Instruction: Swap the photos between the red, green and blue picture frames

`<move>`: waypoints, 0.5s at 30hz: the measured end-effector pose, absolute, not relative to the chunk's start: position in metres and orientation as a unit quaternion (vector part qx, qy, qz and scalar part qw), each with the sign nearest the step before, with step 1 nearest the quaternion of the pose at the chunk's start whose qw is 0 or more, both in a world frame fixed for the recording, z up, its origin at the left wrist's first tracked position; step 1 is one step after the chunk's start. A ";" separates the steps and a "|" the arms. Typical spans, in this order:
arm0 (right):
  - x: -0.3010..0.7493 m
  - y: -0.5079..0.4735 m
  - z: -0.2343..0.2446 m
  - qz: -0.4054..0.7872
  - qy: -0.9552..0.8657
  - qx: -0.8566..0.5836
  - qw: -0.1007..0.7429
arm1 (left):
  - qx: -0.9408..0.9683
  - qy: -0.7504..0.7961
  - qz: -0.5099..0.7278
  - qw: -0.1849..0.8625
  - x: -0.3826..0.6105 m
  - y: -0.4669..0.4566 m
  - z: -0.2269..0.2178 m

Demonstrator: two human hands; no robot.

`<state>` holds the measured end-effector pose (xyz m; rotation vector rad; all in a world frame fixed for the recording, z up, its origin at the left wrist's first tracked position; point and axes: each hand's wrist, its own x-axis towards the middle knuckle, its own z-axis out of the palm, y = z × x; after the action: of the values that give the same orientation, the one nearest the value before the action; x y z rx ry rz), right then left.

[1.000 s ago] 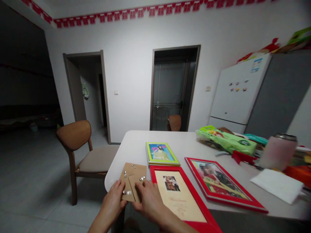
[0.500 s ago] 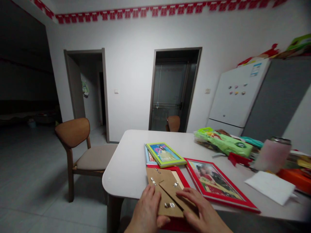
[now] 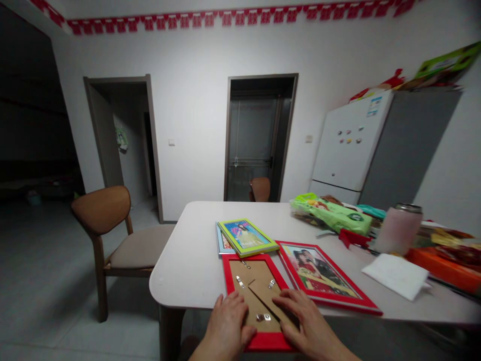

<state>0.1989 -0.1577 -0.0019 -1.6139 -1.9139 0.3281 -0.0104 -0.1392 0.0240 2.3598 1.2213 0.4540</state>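
The left hand and right hand, at bottom centre, were bare. The right forearm was bare too.

- Both lower corners of the brown backing board are covered by the left hand and the right hand.
- The forearms are cut off by the bottom edge.
- The blue-framed picture is mostly hidden under the green-framed picture.
- The far chair is partly blocked by the table.
- The fridge magnets' designs are left too small to tell.

Home dining area: fridge dotted with magnets, padded wooden chair, white table, red trim overhead.
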 end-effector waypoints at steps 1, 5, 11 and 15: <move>0.200 -0.158 -0.002 0.121 -0.727 -0.606 0.299 | 0.857 0.435 0.166 0.221 -0.012 -0.140 0.023; 0.201 -0.150 0.003 0.104 -0.751 -0.593 0.271 | 0.870 0.409 0.163 0.223 -0.018 -0.140 0.017; 0.198 -0.122 0.008 0.003 -0.731 -0.649 0.212 | 0.869 0.409 0.164 0.226 -0.019 -0.138 0.009; 0.197 -0.118 0.007 0.020 -0.738 -0.643 0.203 | 0.859 0.427 0.177 0.220 -0.019 -0.136 0.000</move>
<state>0.1969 -0.1176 0.0067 -1.7954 -2.0591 0.0565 -0.0194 -0.1358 0.0002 2.3761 1.1804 0.4883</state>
